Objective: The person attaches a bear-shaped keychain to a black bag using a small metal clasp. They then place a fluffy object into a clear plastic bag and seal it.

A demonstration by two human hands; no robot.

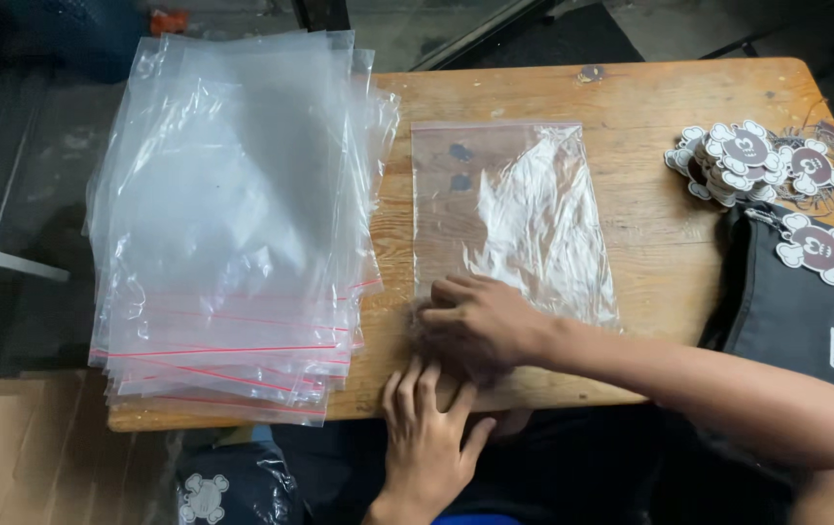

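1. Head view, right hand (480,316): it reaches in from the right. The fingers are curled loosely and press on the near left corner of a single clear plastic bag (514,219). Whether the fingertips pinch the bag edge cannot be told.
2. Head view, left hand (428,428): it comes up from the near edge, with fingers extended and slightly spread. It lies flat at the near edge of the wooden table (631,107), just below the right hand. It grasps nothing visible.
3. Single clear plastic bag: it lies flat at the table centre, crinkled on its right half.
4. Stack of clear zip bags (232,224): on the left of the table, red seal lines toward the near side.
5. Pile of round paper tags (757,160): far right, above a dark garment (796,311).
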